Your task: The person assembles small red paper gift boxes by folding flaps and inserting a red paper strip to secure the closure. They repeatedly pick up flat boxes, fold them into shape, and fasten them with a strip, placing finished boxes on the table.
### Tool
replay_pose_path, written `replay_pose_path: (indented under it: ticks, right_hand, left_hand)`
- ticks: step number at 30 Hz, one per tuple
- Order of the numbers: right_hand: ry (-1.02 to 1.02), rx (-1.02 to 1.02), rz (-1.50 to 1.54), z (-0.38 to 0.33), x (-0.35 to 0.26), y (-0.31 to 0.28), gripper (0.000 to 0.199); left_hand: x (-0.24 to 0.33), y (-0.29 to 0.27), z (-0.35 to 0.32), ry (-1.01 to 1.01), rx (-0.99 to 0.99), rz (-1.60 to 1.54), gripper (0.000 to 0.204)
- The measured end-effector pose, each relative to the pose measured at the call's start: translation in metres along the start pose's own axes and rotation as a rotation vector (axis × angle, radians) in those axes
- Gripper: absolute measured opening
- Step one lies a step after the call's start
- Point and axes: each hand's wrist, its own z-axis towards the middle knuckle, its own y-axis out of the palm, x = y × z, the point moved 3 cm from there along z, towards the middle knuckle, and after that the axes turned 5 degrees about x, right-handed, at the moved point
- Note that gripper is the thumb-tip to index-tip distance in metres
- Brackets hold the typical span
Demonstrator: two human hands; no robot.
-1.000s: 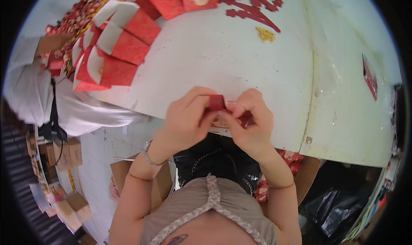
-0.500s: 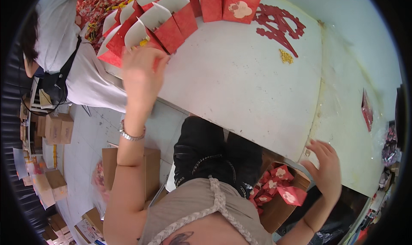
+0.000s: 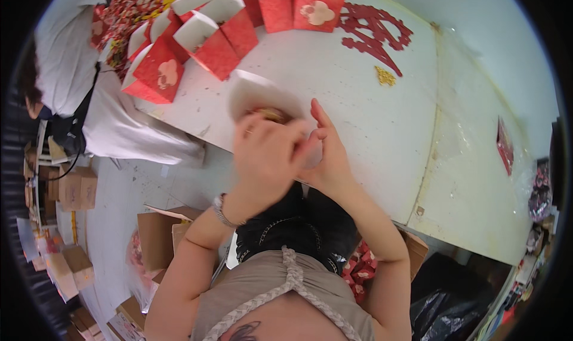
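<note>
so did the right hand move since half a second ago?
Yes. The right hand came up from below the table edge and now meets the left hand over the table.

White table, row of red and white boxes, red paper cutout, small gold ornament

We see a small craft packing workshop. A row of red folded paper boxes stands on the white bench, a red paper cutting lies there, and cardboard cartons sit on the floor beside a second person.
</note>
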Motion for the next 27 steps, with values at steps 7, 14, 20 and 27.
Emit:
replay_pose_path:
  ticks: [7,14,20,27]
  right_hand:
    - [0.195,0.122,0.423,-0.019,0.042,-0.051,0.061]
    - [0.005,0.343,0.291,-0.016,0.046,-0.05,0.047]
    - [0.06,0.476,0.045,-0.02,0.028,-0.051,0.017]
    - [0.466,0.446,0.892,-0.015,0.04,-0.052,0.022]
  left_hand:
    - [-0.061,0.076,-0.017,-0.608,-0.135,-1.227,0.099]
    - [-0.018,0.087,-0.033,-0.478,-0.121,-1.207,0.051]
    - [-0.016,0.092,-0.031,-0.591,-0.039,-1.101,0.028]
    - [-0.022,0.092,-0.024,-0.951,-0.057,-1.263,0.023]
